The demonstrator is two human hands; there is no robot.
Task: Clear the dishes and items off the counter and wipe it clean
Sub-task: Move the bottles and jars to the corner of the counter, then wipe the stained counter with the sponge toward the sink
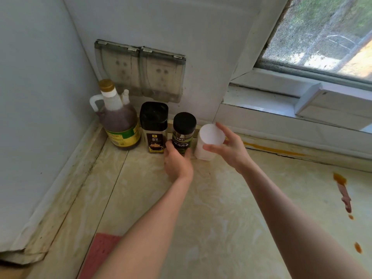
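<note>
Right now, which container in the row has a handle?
The gold-capped bottle at the far left; the square-lidded jar, round-lidded jar and white container lack one.

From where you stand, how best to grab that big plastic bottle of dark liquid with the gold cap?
Probably by the white loop handle at the neck of the big plastic bottle, reaching from front-left: it sticks out leftward, and the square black-lidded jar crowds the right side.

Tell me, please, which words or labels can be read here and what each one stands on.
Round jar, green label: "…KEN STRIPS" above Chinese characters that seem to include "鸡肉"; the rest is blurred.
Square jar, dark label: Chinese characters, too blurred to read.
Oil bottle, yellow-green label: print too blurred to read.
White cup: no text.
</note>
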